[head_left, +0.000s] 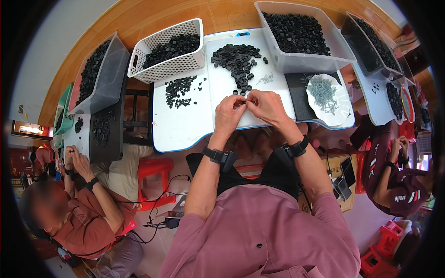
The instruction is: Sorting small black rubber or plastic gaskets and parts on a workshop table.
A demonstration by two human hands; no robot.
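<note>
My left hand (228, 112) and my right hand (269, 107) meet fingertip to fingertip over the near part of the white table. Both pinch a small black piece (244, 102), mostly hidden by the fingers. Just beyond them, a loose pile of round black caps (235, 60) narrows toward my fingertips. A few thin, pale pins (266, 78) lie beyond my right hand. Farther right, a white scalloped dish (342, 110) holds many thin grey-green pins (323, 92). To the left, smaller black pieces (178, 91) are scattered on the table.
A white perforated basket (139, 67) and a clear plastic bin (301, 61), both full of black parts, stand along the far side of the table (181, 125). One person (88, 208) works at left, another (389, 171) at right. A red stool (154, 178) and cables lie below.
</note>
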